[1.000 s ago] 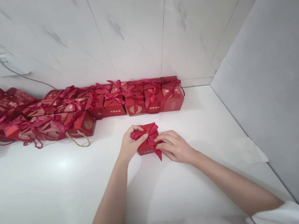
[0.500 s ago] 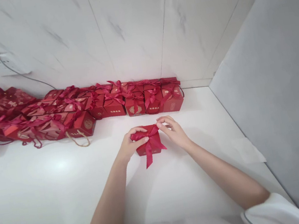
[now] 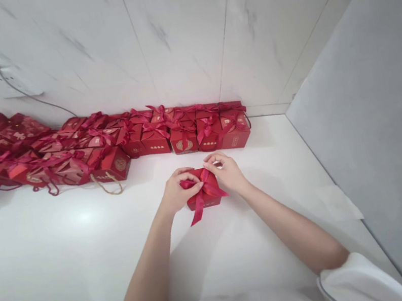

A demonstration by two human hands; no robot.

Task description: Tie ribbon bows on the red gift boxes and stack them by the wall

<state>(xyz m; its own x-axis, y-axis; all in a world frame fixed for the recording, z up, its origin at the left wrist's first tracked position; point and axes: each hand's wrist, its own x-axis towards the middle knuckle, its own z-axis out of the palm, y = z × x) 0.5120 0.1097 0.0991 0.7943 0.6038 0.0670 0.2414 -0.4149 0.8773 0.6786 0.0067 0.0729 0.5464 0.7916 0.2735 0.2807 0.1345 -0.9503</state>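
Observation:
A small red gift box [image 3: 211, 201] with gold lettering on its front stands on the white table in front of me. A dark pink ribbon [image 3: 197, 209] is tied in a bow on its top, one tail hanging over the front and another pointing right. My left hand [image 3: 179, 190] pinches the ribbon near the knot from the left, thumb and fingers closed. From the right, my right hand [image 3: 227, 170] grips a raised loop of the bow between thumb and fingertips, above the box's back right part.
Several red gift boxes [image 3: 209, 133] with ribbons stand in rows along the marbled wall. A beige rope handle [image 3: 108, 184] sticks out from one at the left. A grey panel [image 3: 378, 105] bounds the white table [image 3: 87, 252] on the right.
My right hand has moved slightly left and inward with the bow's loop, which now stands more upright. The front tail has swung left. My left hand stays at the knot.

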